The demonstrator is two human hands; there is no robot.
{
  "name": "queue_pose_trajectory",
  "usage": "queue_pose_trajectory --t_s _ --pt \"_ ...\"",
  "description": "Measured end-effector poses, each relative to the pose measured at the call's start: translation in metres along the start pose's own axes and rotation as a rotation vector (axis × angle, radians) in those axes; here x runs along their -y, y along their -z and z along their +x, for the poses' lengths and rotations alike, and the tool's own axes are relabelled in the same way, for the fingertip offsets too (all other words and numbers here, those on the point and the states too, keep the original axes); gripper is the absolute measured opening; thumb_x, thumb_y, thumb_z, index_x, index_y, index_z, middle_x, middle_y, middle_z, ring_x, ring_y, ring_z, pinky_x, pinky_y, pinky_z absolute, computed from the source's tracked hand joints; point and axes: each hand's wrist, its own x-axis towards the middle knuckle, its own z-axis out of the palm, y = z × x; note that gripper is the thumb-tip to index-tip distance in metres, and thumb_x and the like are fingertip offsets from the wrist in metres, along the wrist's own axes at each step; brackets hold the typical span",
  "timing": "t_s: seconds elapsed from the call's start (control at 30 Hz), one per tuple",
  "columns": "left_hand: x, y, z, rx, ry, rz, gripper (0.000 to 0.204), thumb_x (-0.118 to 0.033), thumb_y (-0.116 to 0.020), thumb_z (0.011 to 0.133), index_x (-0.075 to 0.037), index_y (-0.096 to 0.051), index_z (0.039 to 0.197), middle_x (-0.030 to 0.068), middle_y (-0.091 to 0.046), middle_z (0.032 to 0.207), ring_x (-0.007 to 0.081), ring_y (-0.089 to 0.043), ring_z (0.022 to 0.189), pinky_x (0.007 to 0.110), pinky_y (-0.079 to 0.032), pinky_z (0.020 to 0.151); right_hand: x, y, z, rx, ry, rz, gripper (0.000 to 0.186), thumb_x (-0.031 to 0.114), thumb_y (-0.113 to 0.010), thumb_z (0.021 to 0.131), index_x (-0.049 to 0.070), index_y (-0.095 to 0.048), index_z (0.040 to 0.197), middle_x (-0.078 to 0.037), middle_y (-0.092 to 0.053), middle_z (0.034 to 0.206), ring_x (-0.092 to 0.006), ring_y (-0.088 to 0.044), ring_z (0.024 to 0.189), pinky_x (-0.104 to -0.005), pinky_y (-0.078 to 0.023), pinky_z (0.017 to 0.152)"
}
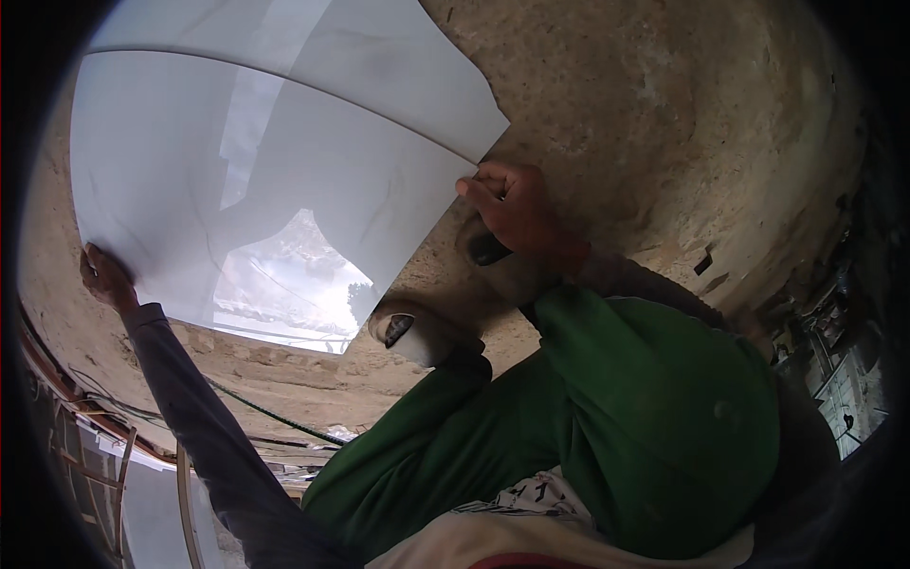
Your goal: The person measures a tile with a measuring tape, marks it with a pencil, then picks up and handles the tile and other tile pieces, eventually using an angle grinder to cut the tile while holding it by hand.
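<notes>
A large, glossy white tile (161,161) lies in front of me, its surface mirroring bright sky and foliage. Along its far side runs a thin dark joint line, and beyond that a second white tile (389,66) with a jagged right edge. My left hand (109,277) is at the near tile's left edge, fingers curled round it. At the tile's far right corner, beside the joint, my right hand (517,202) pinches the edge between thumb and fingers. What lies under the tiles is hidden.
Rough sandy-brown ground (626,104) surrounds the tiles. My shoe (412,332) stands close to the near tile's right corner, below my green trousers (664,408). A dark green hose (275,414) and a wooden ladder-like frame (121,474) are at lower left. Debris (825,332) lies far right.
</notes>
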Motion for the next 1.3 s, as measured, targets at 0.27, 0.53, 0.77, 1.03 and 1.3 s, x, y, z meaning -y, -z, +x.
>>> queue_pose_trajectory --t_s 0.27,0.53,0.77,1.03,1.3 --pt "0.009 -0.005 -0.001 -0.023 -0.035 -0.036 0.065 -0.057 -0.067 0.097 -0.003 -0.072 0.133 0.0236 -0.066 0.137 0.0365 -0.066 0.122 0.046 -0.054 0.104 0.001 0.003 0.001 -0.04 0.002 -0.016 0.026 0.022 -0.073 0.1 -0.005 -0.074 0.097 0.006 -0.063 0.065 0.0011 -0.046 0.063 -0.0256 -0.037 0.054" --pt "0.016 -0.009 0.0 -0.038 0.027 -0.133 0.065 -0.057 -0.067 0.096 -0.004 -0.072 0.134 0.0239 -0.066 0.138 0.0373 -0.066 0.122 0.047 -0.053 0.105 0.005 0.004 0.002 -0.067 0.027 -0.03 0.028 0.022 -0.072 0.101 -0.006 -0.074 0.096 0.007 -0.061 0.063 0.0012 -0.044 0.061 -0.0258 -0.035 0.053" --pt "0.035 -0.008 0.009 -0.042 -0.064 -0.064 0.067 -0.057 -0.068 0.094 -0.002 -0.072 0.133 0.0244 -0.068 0.135 0.037 -0.068 0.119 0.046 -0.055 0.103 0.004 0.004 0.004 -0.077 0.064 -0.034 0.029 0.021 -0.071 0.102 -0.005 -0.073 0.091 0.01 -0.055 0.06 0.0015 -0.04 0.058 -0.0258 -0.03 0.05" --pt "0.043 -0.009 0.013 -0.04 -0.148 -0.038 0.065 -0.056 -0.068 0.095 -0.002 -0.073 0.132 0.0225 -0.071 0.132 0.0351 -0.07 0.115 0.046 -0.056 0.1 0.003 0.006 0.005 -0.08 0.05 -0.038 0.029 0.022 -0.071 0.102 -0.004 -0.074 0.091 0.01 -0.054 0.06 0.0016 -0.039 0.058 -0.0258 -0.028 0.049" --pt "0.023 -0.01 0.0 -0.066 -0.075 -0.014 0.065 -0.059 -0.068 0.094 -0.006 -0.075 0.13 0.0211 -0.073 0.129 0.0354 -0.071 0.112 0.047 -0.056 0.099 0.001 0.006 0.004 -0.091 0.043 -0.029 0.029 0.023 -0.072 0.102 -0.004 -0.075 0.092 0.01 -0.054 0.06 0.0018 -0.039 0.058 -0.0255 -0.029 0.05"
